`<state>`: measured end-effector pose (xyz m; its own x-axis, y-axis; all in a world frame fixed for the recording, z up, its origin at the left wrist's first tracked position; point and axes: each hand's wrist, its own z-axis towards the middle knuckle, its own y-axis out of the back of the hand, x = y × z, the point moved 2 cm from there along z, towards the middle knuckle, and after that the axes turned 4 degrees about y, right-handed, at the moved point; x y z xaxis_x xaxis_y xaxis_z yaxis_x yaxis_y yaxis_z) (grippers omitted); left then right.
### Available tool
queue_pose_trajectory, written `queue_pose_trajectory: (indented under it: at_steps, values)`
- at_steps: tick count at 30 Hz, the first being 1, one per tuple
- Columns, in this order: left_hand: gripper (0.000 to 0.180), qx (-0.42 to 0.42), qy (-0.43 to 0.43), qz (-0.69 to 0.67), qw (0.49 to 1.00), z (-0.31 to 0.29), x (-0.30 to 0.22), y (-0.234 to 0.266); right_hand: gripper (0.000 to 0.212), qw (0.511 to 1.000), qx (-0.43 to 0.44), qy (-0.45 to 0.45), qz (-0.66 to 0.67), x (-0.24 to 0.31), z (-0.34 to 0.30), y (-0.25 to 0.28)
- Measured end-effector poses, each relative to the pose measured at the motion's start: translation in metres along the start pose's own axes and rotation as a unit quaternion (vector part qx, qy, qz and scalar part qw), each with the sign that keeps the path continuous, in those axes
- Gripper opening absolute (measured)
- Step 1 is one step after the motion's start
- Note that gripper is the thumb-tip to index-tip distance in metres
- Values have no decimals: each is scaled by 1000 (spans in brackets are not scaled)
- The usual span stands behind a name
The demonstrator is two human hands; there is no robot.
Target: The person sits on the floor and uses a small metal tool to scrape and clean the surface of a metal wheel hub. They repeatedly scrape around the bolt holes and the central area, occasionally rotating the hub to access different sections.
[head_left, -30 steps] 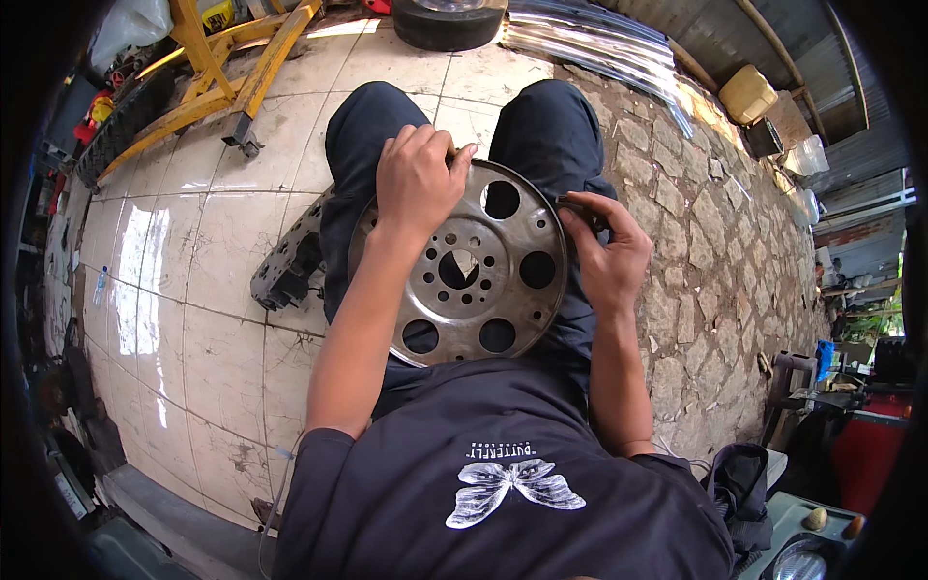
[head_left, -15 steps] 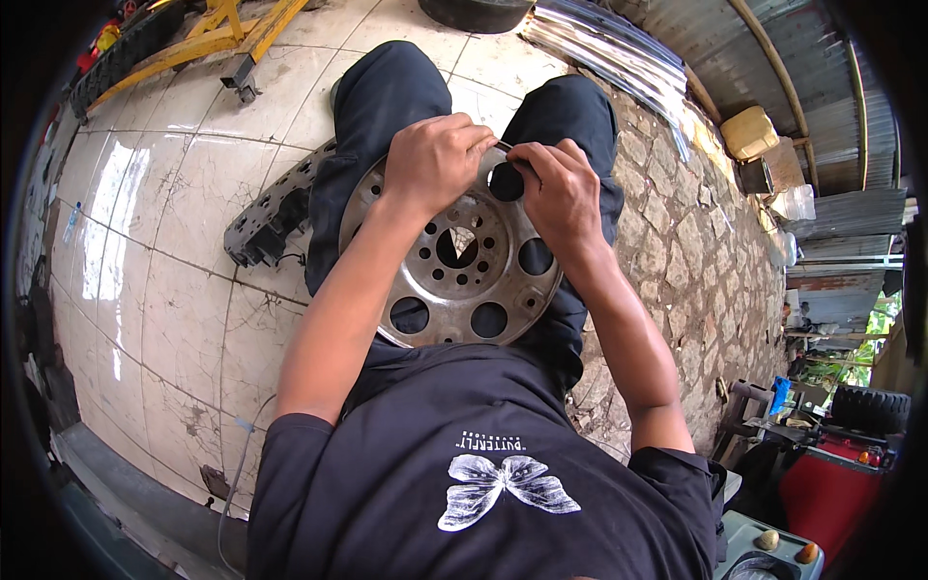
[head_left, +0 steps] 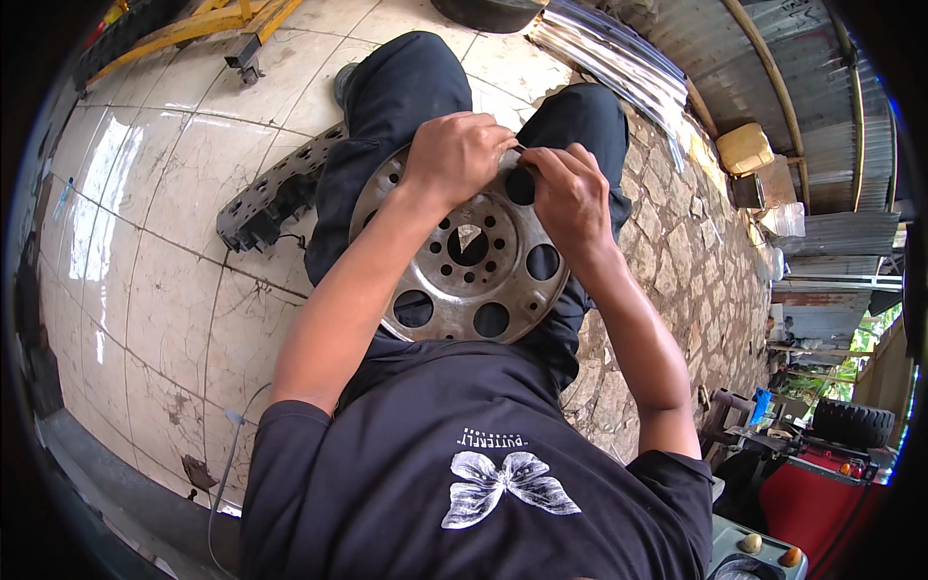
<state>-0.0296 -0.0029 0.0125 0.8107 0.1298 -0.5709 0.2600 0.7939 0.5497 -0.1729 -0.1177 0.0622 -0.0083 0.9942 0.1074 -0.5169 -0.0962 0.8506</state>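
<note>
Beneath the left grip (head_left: 459, 155), the perforated disc (head_left: 515, 277) is worn metal, dully shiny; trousers (head_left: 411, 87) under it are matt cloth. Left lie glossy, smooth floor tiles (head_left: 164, 300); right of the right grip (head_left: 570, 198), rough, matt stone paving (head_left: 677, 253).

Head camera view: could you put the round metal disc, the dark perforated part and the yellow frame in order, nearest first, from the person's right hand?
From the right hand:
1. Round metal disc: right by it, directly in front of the person.
2. Dark perforated part: off to the person's left.
3. Yellow frame: farthest, toward the picture's upper left edge.
</note>
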Motion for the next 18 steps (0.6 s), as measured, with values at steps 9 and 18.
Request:
queue_pose_trajectory:
  at_steps: [9,18]
  values:
    - [11,-13,0,1,1000,-2,-1,-2,24,999,-41,-14,-11,1,-14,-2]
    - [12,-11,6,-6,1000,-2,-2,-1,19,998,-25,-52,-20,4,-32,10]
